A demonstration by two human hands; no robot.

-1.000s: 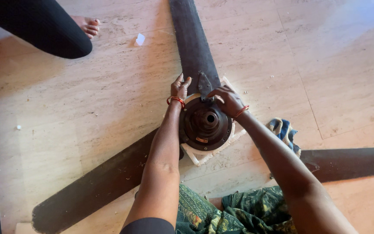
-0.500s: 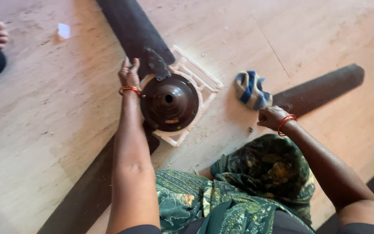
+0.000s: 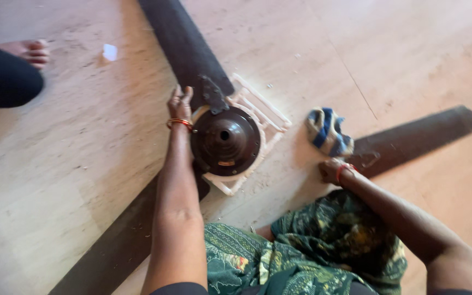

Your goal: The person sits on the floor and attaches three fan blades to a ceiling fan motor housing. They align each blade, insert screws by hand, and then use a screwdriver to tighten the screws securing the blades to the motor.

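A dark ceiling fan lies on the pale floor, its round motor hub (image 3: 225, 141) resting on a white slatted frame (image 3: 266, 117). Three dusty dark blades spread from it: one (image 3: 184, 41) to the top, one (image 3: 416, 136) to the right, one (image 3: 110, 246) to the lower left. My left hand (image 3: 180, 105) lies flat with fingers stretched on the top blade's root, right beside the hub. My right hand (image 3: 331, 170) rests curled on the floor near the right blade, just below a blue and white striped cloth (image 3: 328, 131). Whether it holds anything is hidden.
Another person's bare foot (image 3: 28, 52) and dark-clad leg (image 3: 1, 79) are at the upper left. A small white scrap (image 3: 109, 52) lies near them. My green patterned clothing (image 3: 301, 257) fills the bottom of the view.
My right hand left the hub and came down to the floor beside the striped cloth. My left hand stayed by the hub.
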